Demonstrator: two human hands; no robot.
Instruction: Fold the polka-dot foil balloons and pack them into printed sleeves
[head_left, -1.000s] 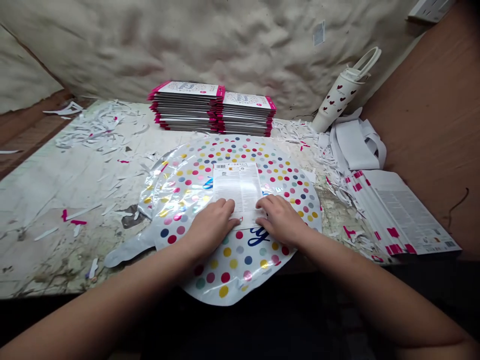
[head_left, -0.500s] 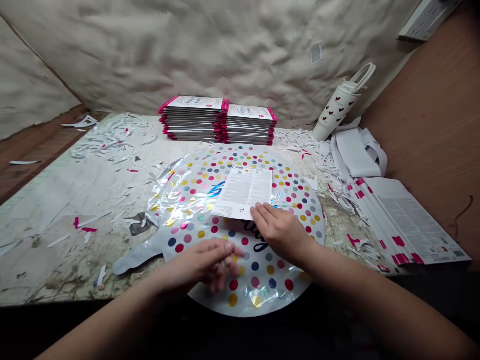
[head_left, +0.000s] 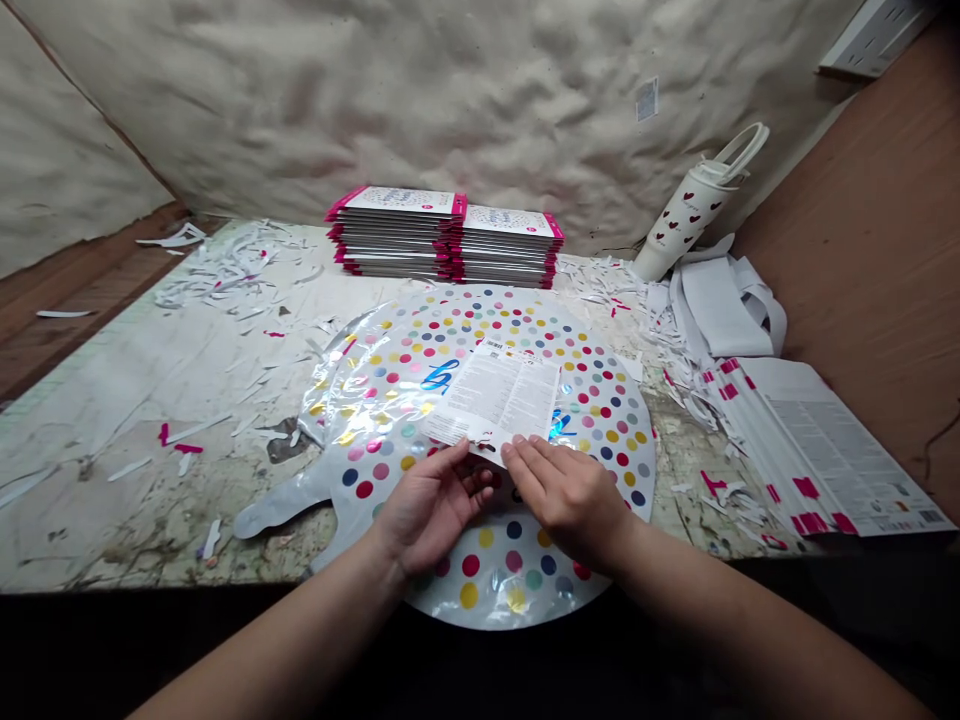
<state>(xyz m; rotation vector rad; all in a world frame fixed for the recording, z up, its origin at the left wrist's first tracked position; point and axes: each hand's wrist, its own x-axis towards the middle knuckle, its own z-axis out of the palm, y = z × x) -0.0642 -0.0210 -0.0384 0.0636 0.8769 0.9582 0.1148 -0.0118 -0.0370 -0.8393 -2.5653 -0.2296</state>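
A printed white card (head_left: 499,390) with small text lies tilted over a round foil balloon (head_left: 480,590) covered in coloured dots. My right hand (head_left: 570,495) has its fingers together over the card's near right edge, gripping it. At the card's near left corner, my left hand (head_left: 435,505) pinches the edge, thumb on top and fingers curled beneath. The flat balloon's tail (head_left: 281,505) sticks out to the left, and part of its blue and dark lettering is covered by the card and hands.
Two stacks of pink-edged printed packets (head_left: 450,240) stand at the back. A white tumbler with hearts (head_left: 686,220) leans at the back right, near a folded white strip (head_left: 727,305). More printed cards (head_left: 832,440) lie at right. Paper scraps (head_left: 232,270) litter the table (head_left: 187,360).
My left hand has come up from below and taken the card's near left corner. The card has turned slightly, and the view has shifted a little.
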